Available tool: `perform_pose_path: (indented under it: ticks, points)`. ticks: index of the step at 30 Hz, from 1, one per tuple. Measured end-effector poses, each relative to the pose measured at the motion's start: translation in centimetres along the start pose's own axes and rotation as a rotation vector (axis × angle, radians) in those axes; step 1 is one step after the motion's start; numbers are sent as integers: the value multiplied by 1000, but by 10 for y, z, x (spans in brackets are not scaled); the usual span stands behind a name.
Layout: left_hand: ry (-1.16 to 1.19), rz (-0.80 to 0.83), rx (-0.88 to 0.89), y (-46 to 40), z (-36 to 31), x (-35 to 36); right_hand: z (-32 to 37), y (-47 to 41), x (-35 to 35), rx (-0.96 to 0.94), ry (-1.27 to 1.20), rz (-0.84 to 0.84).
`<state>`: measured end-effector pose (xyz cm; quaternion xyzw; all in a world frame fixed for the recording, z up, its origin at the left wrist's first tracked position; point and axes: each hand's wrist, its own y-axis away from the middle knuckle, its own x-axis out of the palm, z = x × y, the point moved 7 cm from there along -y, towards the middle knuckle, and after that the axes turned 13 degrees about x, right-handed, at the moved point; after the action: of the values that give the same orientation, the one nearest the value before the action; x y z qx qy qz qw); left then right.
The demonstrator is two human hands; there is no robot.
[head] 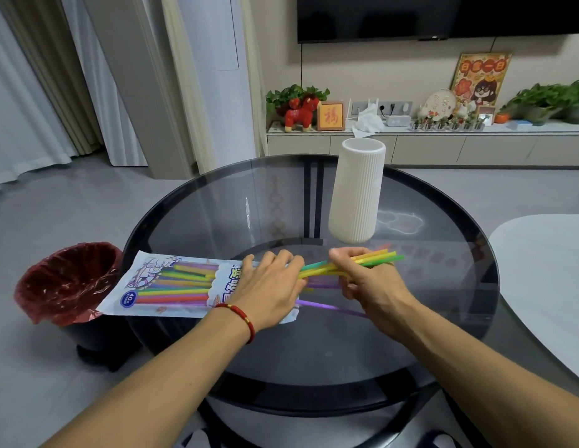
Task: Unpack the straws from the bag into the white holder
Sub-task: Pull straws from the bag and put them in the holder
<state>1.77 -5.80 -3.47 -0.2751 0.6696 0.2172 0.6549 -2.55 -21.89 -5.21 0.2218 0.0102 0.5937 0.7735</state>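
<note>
A printed plastic bag (172, 282) of coloured straws lies flat on the round glass table (443, 302), its open end pointing right. My left hand (268, 286) presses down on that open end. My right hand (362, 279) grips a bundle of yellow and green straws (375, 258) partly drawn out of the bag. One purple straw (333, 307) lies loose on the glass below the hands. The tall ribbed white holder (357, 189) stands upright just behind my right hand.
A bin with a red liner (68, 279) stands on the floor to the left of the table. A white tabletop (546, 286) edges in at the right. A low cabinet (443, 147) with plants and ornaments runs along the far wall.
</note>
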Motion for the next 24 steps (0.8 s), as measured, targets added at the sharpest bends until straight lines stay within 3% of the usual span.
perform_pose_path:
  ticks: [4, 8, 12, 15, 18, 21, 24]
  points:
    - [14, 15, 1, 1, 0, 1, 9, -1, -9, -48, 78, -54]
    - [29, 43, -31, 3, 6, 2, 22, -3, -36, -58, -169, -159]
    - [-5, 41, -21, 1, 2, 3, 14, -2, -20, -37, -284, -66]
    - [-3, 40, -23, 0, 0, 4, 4, -1, -4, -8, -97, -61]
    - [-16, -5, -19, 0, -3, 0, 5, 4, -5, -35, 173, -203]
    - [-57, -105, -56, 2, -3, -10, 10, 9, -11, -65, 179, -362]
    - [-62, -160, -77, 2, -7, -15, 1, 9, 12, 65, -44, -165]
